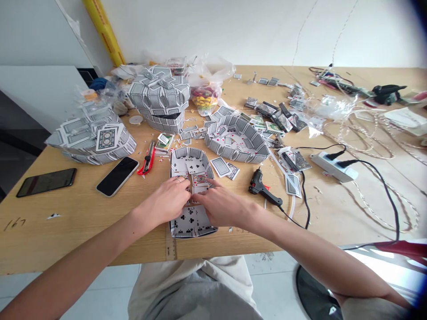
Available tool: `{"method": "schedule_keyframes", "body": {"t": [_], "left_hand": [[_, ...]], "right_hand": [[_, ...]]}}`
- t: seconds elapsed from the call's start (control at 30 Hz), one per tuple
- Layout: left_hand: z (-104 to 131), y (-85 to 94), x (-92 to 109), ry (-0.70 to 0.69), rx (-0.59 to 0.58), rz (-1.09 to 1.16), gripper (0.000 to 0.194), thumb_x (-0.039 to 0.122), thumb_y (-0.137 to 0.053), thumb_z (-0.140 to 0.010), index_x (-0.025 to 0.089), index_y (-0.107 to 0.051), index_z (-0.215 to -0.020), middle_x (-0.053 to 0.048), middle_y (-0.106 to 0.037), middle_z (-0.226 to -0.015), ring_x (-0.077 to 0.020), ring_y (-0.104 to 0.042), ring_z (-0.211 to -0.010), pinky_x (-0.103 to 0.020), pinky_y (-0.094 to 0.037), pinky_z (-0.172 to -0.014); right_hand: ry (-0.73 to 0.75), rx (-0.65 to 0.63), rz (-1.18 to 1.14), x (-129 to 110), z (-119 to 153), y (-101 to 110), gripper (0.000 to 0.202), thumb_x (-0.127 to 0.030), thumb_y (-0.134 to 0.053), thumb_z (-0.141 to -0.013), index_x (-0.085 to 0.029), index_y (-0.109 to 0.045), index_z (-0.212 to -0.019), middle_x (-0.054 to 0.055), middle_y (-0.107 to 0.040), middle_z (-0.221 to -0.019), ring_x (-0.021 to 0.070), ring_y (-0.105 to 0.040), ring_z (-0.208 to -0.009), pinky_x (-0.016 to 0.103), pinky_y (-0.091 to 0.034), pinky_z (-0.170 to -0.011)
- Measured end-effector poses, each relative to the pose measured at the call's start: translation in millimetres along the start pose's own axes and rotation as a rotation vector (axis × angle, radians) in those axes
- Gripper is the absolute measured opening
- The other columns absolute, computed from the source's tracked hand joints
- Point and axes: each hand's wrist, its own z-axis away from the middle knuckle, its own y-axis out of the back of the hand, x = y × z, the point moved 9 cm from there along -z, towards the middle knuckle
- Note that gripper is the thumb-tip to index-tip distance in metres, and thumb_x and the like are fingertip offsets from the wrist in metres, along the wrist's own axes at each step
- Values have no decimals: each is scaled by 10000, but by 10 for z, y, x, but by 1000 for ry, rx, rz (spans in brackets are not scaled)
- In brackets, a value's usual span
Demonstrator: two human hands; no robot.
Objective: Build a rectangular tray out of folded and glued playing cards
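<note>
A long open box made of playing cards (191,221) lies near the table's front edge, its inside lined with card faces. My left hand (168,200) reaches into its middle from the left, fingers bent and pressed together; what they hold, if anything, is hidden. From the right, my right hand (222,203) reaches in, thumb and forefinger apart, touching a face card (200,179) inside the box. A narrow gap runs between cards in the middle. Under the box's near end, a ruler (171,249) sticks out.
Left of the box are two phones (118,176) (46,182) and a red cutter (147,159). A glue gun (263,187) with its cable and a power strip (333,166) lie right. Behind stand card-built boxes (160,95) (236,140) and loose card packs (273,116).
</note>
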Motion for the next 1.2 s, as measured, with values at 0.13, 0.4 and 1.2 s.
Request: {"method": "schedule_keyframes", "body": {"t": [0.13,0.4,1.2], "left_hand": [[48,2,53,-1,-2,-10,216,82,-622,-864,178,-810,-822,-143,-755,-1014,-331,-704,-1066,-499,-550,-1004],[111,-70,108,53,-7,37,275,86,-614,-850,146,-792,-1051,-176,-792,-1142,-334,-732,-1141,-506,-519,-1094],[-44,-141,56,115,-115,-58,239,65,-606,-953,145,-805,-848,-146,-789,-856,-305,-773,-892,-423,-562,-877]], "right_hand": [[4,6,13,-3,-5,-3,311,-122,-644,-870,-137,-747,-1163,105,-838,-923,285,-808,-876,488,-328,-1241],[-9,-20,52,1,-27,-54,274,-86,-626,-856,-128,-774,-1083,135,-836,-944,288,-799,-881,465,-391,-1173],[-42,47,221,-63,-55,4,235,-264,-689,-946,-118,-844,-1047,225,-675,-1398,383,-564,-1350,563,-326,-1260]]}}
